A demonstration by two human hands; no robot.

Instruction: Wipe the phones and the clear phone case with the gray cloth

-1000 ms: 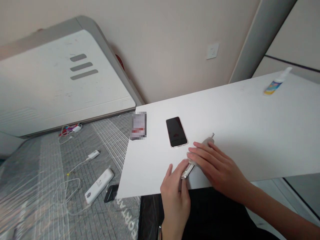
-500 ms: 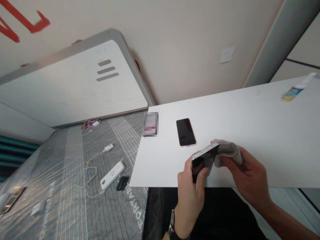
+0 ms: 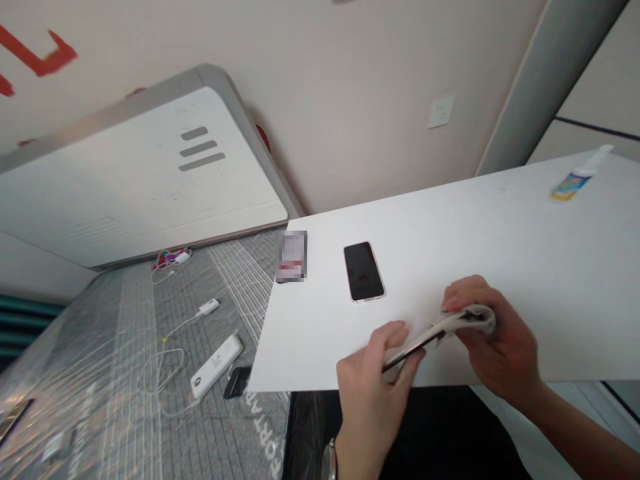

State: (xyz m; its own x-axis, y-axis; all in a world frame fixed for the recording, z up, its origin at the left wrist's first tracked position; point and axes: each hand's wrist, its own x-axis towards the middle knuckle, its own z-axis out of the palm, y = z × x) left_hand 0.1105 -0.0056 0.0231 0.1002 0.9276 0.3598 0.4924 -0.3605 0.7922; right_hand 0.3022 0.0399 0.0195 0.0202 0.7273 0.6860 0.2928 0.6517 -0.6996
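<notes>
Holding: left grip (image 3: pixel 373 390), grasping the held phone (image 3: pixel 411 349) between its digits, tilted and nearly edge-on.
Cloth (image 3: pixel 483 316): grey, bunched in the right grip (image 3: pixel 507 347), which is closed on it; it touches the phone's right end, how far it wraps I cannot tell.
Height: phone and cloth above the tabletop (image 3: pixel 310 347), near its front edge.
Flat phone (image 3: pixel 364 271): dark screen up, beyond the left grip.
Pixelated item (image 3: pixel 291 257): at the left edge.
Bottle (image 3: pixel 573 185): standing far right.
White device (image 3: pixel 216 367): on the bed, cable nearby.
</notes>
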